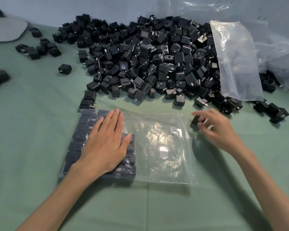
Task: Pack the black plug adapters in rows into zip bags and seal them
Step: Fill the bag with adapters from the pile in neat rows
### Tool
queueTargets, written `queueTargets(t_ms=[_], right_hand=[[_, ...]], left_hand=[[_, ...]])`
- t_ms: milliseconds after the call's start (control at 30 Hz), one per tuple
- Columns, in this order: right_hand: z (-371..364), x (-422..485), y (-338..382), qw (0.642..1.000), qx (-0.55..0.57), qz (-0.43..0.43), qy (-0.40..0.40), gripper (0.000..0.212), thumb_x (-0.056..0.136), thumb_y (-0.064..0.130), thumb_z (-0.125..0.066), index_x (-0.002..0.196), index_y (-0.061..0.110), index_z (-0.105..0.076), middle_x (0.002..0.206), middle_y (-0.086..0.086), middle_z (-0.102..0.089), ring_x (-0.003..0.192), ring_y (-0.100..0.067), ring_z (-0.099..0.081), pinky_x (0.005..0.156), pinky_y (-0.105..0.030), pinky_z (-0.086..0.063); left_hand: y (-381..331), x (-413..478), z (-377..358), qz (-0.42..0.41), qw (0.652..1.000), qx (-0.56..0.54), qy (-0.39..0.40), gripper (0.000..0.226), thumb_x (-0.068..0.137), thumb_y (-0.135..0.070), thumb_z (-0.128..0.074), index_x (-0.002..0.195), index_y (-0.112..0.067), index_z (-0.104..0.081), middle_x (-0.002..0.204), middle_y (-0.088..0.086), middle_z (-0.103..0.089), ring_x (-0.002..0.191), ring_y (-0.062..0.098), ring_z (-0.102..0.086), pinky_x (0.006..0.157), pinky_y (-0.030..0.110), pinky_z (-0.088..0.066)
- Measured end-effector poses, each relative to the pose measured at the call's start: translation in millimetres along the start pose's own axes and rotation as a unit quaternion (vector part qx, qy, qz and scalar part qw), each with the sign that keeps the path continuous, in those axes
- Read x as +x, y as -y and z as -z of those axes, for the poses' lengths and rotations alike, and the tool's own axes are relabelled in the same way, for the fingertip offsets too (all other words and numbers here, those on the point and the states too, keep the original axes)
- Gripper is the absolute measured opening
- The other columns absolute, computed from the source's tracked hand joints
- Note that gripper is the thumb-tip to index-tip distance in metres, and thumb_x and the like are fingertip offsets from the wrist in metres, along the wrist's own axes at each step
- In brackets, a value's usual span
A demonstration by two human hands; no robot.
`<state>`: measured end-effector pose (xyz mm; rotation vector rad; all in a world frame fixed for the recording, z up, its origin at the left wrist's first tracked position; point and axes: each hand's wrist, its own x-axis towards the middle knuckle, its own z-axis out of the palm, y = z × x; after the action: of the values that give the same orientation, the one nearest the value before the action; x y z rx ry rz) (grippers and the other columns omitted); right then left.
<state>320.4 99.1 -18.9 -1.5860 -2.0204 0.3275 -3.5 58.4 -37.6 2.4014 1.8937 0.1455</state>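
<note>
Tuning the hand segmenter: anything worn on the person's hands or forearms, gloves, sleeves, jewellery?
Nothing visible. Left hand and right hand are ungloved; both forearms bare to the frame edge, no sleeves, watch or bands. Right hand is motion-blurred, so a thin ring cannot be ruled out.

Black plug adapters (150, 60) heaped on a plain sage-green cloth (32, 130); the clear zip bag (158, 147) beside the heap shows glossy white glare.

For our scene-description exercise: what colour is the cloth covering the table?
Pale green, plain; the cloth shows best in the head view.
</note>
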Motion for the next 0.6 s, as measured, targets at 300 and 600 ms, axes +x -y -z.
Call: queueTargets(t_ms=[300,600], right_hand=[[-13.8,4.4,-12.7,0.983,-0.152,-0.094,0.03,0.043,0.085,0.042,-0.067,0.118,0.018,-0.056,0.113,-0.006,-0.041,0.085,-0.026,-0.053,0.081,-0.039,-0.047],[-20.3,-16.9,30.9,0.97,0.077,0.069,0.219,0.045,0.09,0.062,-0.044,0.125,0.039,-0.059,0.068,0.016,-0.056,0.062,-0.005,-0.049,0.059,-0.014,-0.038]], left_hand=[[-1.1,0.1,2.4,0.002,1.0,0.008,0.014,0.076,0.076,-0.055,0.025,0.141,-0.016,0.028,0.157,0.002,0.027,0.144,0.011,0.026,0.118,0.032,0.014],[-0.5,0.6,1.7,0.006,1.0,0.002,0.008,0.071,0.083,-0.055,0.016,0.141,-0.016,0.027,0.158,0.001,0.025,0.144,0.01,0.024,0.118,0.032,0.013]])
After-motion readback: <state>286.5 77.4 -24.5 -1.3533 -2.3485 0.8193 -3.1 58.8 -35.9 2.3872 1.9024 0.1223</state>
